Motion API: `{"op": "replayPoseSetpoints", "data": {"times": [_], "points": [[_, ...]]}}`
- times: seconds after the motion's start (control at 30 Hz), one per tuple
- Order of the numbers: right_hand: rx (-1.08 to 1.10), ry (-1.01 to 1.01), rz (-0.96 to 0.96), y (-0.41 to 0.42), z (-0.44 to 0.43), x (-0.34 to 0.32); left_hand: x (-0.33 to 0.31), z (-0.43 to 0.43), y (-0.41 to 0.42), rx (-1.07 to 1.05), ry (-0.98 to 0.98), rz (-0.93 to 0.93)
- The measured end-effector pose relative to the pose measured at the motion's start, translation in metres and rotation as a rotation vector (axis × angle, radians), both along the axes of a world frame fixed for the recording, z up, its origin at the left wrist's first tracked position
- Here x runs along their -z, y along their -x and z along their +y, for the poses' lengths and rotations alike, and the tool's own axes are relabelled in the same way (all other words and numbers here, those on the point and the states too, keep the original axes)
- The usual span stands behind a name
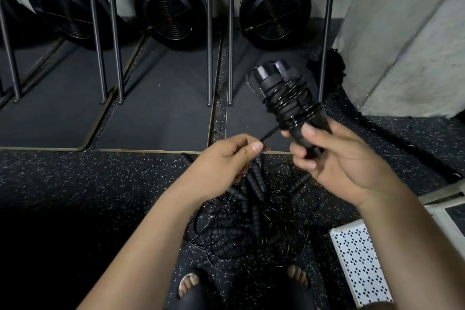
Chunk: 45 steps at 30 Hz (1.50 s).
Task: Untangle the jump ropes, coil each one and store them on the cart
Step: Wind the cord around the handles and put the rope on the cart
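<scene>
wound rope [284, 93], tangled pile [241, 229] underfoot, rowers [171, 7] behind

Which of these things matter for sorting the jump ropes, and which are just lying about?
Job: coiled jump rope, gripped by right hand; its loose end, pinched by left hand; tangled jump ropes on floor.
Lying about: rowing-machine flywheels; battle rope; floor mats.

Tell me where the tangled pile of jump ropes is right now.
In the head view, the tangled pile lies on the speckled floor at bottom centre, just ahead of the feet.
</scene>
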State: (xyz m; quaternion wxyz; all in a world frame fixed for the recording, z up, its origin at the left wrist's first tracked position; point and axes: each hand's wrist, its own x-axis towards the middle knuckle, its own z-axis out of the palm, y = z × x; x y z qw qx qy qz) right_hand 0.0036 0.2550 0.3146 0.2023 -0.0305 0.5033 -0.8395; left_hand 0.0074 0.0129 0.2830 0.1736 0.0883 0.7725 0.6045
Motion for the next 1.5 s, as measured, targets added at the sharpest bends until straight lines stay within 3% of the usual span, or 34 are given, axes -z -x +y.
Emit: {"op": "replayPoseSetpoints", "data": {"times": [0.1,0.33,0.5,0.7,0.83,0.97,1.07,1.2,1.27,1.33,1.5], "points": [[0.168,-0.148,-0.042,0.003,-0.001,0.006,0.008,0.003,0.001,0.023,0.097,0.047],[0.368,-0.891,0.040,0.010,-0.003,0.036,0.017,0.006,-0.001,0.112,0.397,0.164],[0.115,-1.383,0.125,0.004,-0.012,0.043,0.015,0.009,-0.004,0.094,0.500,0.227],[-0.233,-1.569,0.304,-0.008,-0.037,0.046,0.012,0.005,-0.001,0.002,0.536,0.284],[-0.472,-1.402,0.356,-0.012,-0.039,0.037,0.009,-0.002,0.000,0.043,0.405,0.219],[-0.616,-1.027,0.274,-0.015,-0.024,0.019,0.008,-0.016,0.003,0.127,0.104,0.032],[-0.645,-0.606,0.220,-0.019,-0.016,0.007,-0.004,-0.022,0.003,0.168,-0.065,-0.022],[-0.496,-0.315,0.170,-0.021,-0.010,0.000,-0.022,-0.023,-0.003,0.208,-0.362,-0.221],[-0.410,-0.216,0.136,-0.020,-0.014,0.001,-0.021,-0.020,-0.007,0.127,-0.281,-0.253],[-0.308,-0.123,0.093,-0.020,-0.024,0.001,-0.017,-0.008,-0.011,-0.123,-0.076,-0.092],[0.047,0.098,-0.124,-0.014,-0.041,0.001,-0.010,0.027,-0.007,-0.216,-0.177,0.006]]}}
